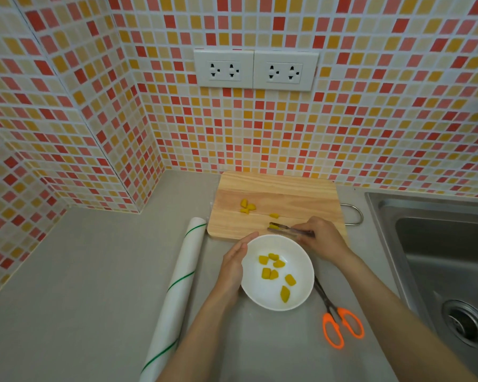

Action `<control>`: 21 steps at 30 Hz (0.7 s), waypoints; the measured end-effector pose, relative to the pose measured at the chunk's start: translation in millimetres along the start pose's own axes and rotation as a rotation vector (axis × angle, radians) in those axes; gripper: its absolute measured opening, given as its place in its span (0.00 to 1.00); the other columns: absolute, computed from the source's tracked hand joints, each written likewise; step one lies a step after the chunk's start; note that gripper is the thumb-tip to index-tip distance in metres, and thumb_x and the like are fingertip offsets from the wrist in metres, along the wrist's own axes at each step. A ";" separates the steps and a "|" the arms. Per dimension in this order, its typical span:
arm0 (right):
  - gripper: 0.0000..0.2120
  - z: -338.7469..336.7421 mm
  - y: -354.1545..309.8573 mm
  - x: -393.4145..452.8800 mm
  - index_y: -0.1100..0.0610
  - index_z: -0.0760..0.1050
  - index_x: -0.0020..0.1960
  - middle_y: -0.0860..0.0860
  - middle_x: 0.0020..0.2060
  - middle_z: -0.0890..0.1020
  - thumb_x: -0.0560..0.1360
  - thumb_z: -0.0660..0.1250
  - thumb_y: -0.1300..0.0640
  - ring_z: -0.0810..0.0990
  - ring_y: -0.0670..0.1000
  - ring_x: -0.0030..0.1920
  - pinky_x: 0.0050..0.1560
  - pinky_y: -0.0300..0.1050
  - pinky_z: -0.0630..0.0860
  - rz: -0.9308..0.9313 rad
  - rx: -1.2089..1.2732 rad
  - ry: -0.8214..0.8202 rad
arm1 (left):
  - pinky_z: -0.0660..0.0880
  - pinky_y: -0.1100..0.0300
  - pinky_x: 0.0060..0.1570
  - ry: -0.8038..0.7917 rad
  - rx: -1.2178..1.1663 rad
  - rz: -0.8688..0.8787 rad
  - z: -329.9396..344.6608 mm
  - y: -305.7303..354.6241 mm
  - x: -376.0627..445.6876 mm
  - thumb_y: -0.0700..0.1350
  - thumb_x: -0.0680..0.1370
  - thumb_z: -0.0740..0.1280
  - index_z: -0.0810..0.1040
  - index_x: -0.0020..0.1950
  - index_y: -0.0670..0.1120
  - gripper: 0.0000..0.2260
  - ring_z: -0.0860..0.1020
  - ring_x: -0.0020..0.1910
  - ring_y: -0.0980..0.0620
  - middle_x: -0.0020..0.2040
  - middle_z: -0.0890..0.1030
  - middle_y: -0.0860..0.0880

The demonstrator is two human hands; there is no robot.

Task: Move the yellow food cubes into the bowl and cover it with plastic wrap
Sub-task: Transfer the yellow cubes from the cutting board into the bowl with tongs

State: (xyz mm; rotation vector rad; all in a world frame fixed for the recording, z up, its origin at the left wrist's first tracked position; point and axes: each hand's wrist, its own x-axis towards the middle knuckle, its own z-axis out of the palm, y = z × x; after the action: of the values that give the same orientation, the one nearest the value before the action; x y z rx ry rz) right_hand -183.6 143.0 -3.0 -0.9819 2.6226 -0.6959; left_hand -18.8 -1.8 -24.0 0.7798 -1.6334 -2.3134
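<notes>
A: While the right hand (pixel 322 235) grips a pair of metal tongs (pixel 286 229) just behind the bowl (pixel 301 299), where do the cubes stand?

B: About 7 yellow cubes (pixel 273 268) lie inside the bowl. Behind the bowl, on the cutting board (pixel 276 197), a small cluster (pixel 246 206) sits toward the board's far left, and 1 loose cube (pixel 273 215) lies nearer. The tong tips seem to pinch another yellow piece, just beyond the bowl's far rim.

A: And the left hand (pixel 233 267)?

B: Its fingers are straight and lie flat against the bowl's left wall, steadying it; they curl round nothing.

A: What could go wrong?

B: I judge the pinched piece the main risk. These cubes look soft and slick, so a loose squeeze could drop it on the counter (pixel 94 271) between board and bowl, while a hard one could mash it. The bowl is only braced from 1 side, so a knock from the tongs could slide it right, toward the orange scissors (pixel 340 323) touching or nearly touching its right edge.

A: And the wrap?

B: The roll of plastic wrap (pixel 174 290) lies left of the bowl, untouched. Being round, it could roll off if an elbow nudges it. The sink (pixel 414 244) lies well to the right of the bowl.
</notes>
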 end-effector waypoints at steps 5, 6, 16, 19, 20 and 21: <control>0.13 -7.0 -1.5 -11.6 0.54 0.80 0.57 0.57 0.40 0.78 0.73 0.68 0.61 0.77 0.58 0.45 0.47 0.52 0.73 -0.023 0.062 0.097 | 0.74 0.51 0.61 -0.002 0.001 0.004 0.3 -0.1 -0.6 0.43 0.81 0.57 0.79 0.57 0.54 0.13 0.78 0.59 0.50 0.60 0.80 0.50; 0.13 -10.5 -4.6 -17.5 0.55 0.80 0.56 0.56 0.40 0.78 0.72 0.69 0.63 0.78 0.57 0.44 0.47 0.52 0.73 -0.037 0.103 0.114 | 0.74 0.52 0.60 0.001 -0.001 0.002 0.2 -0.3 -0.5 0.42 0.81 0.57 0.79 0.56 0.54 0.13 0.78 0.59 0.50 0.60 0.80 0.49; 0.21 -33.9 -37.4 -76.0 0.43 0.75 0.62 0.45 0.46 0.72 0.71 0.71 0.53 0.72 0.46 0.49 0.48 0.42 0.69 -0.197 -0.148 -0.266 | 0.68 0.45 0.67 0.005 -0.029 -0.001 0.6 -1.1 1.4 0.40 0.81 0.56 0.76 0.61 0.48 0.14 0.75 0.64 0.44 0.65 0.77 0.43; 0.22 -40.3 -30.6 -65.3 0.46 0.75 0.62 0.47 0.45 0.73 0.69 0.72 0.55 0.70 0.40 0.42 0.46 0.42 0.70 -0.156 -0.017 -0.126 | 0.67 0.44 0.67 0.005 -0.032 -0.006 0.5 -0.8 1.0 0.40 0.81 0.55 0.76 0.62 0.48 0.14 0.74 0.65 0.43 0.65 0.76 0.43; 0.22 -40.6 -26.8 -58.6 0.47 0.76 0.62 0.47 0.43 0.73 0.69 0.73 0.56 0.69 0.38 0.40 0.45 0.41 0.68 -0.140 0.013 -0.051 | 0.68 0.43 0.67 0.004 -0.029 -0.010 0.7 -0.8 0.8 0.40 0.81 0.55 0.76 0.61 0.49 0.14 0.75 0.64 0.44 0.65 0.77 0.43; 0.22 -39.4 -22.6 -50.2 0.49 0.76 0.62 0.48 0.43 0.73 0.69 0.73 0.57 0.69 0.38 0.39 0.45 0.39 0.67 -0.117 0.038 0.026 | 0.68 0.43 0.67 0.005 -0.026 -0.012 0.9 -1.0 0.5 0.41 0.81 0.55 0.77 0.61 0.49 0.14 0.75 0.64 0.44 0.65 0.77 0.44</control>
State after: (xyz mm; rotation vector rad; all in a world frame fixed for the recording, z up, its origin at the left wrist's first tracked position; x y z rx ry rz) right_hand -149.5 175.3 45.8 -1.1293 2.5806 -0.7881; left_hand -19.5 -0.9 -24.8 0.7918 -1.5979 -2.3342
